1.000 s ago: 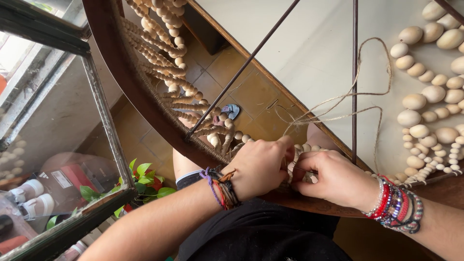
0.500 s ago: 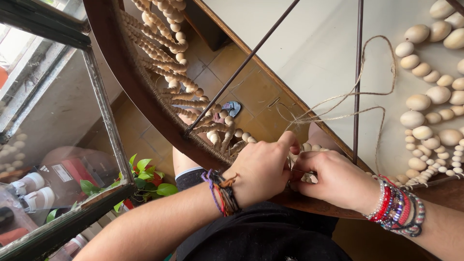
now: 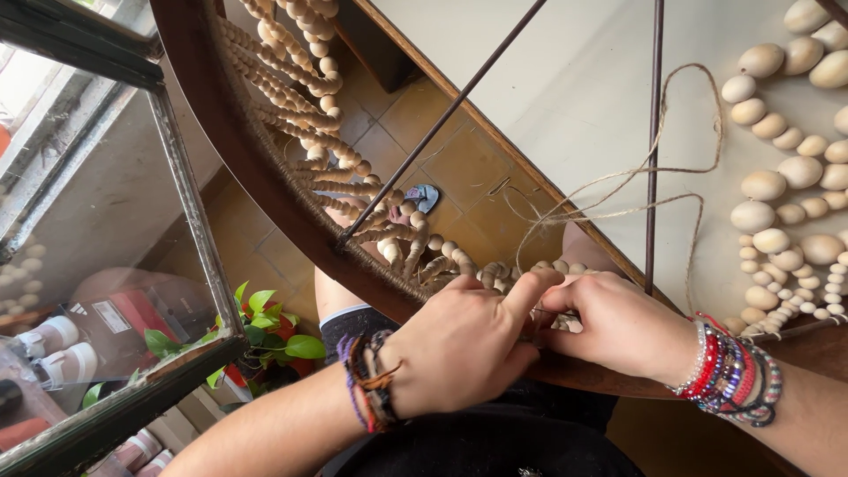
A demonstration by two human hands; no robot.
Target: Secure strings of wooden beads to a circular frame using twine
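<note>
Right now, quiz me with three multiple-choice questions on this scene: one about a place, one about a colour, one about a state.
1. Where is the plant?
A. behind the glass at left
B. on the hoop
C. among the big beads

2. What colour are the beads?
A. blue
B. pale cream
C. black

3. How is the twine?
A. wound on a spool
B. cut in bits
C. looping loose above the hands

Answers: 1 A, its leaves show by the glass frame. 2 B, all look pale cream. 3 C, it arcs up from the left hand and right hand.
</note>
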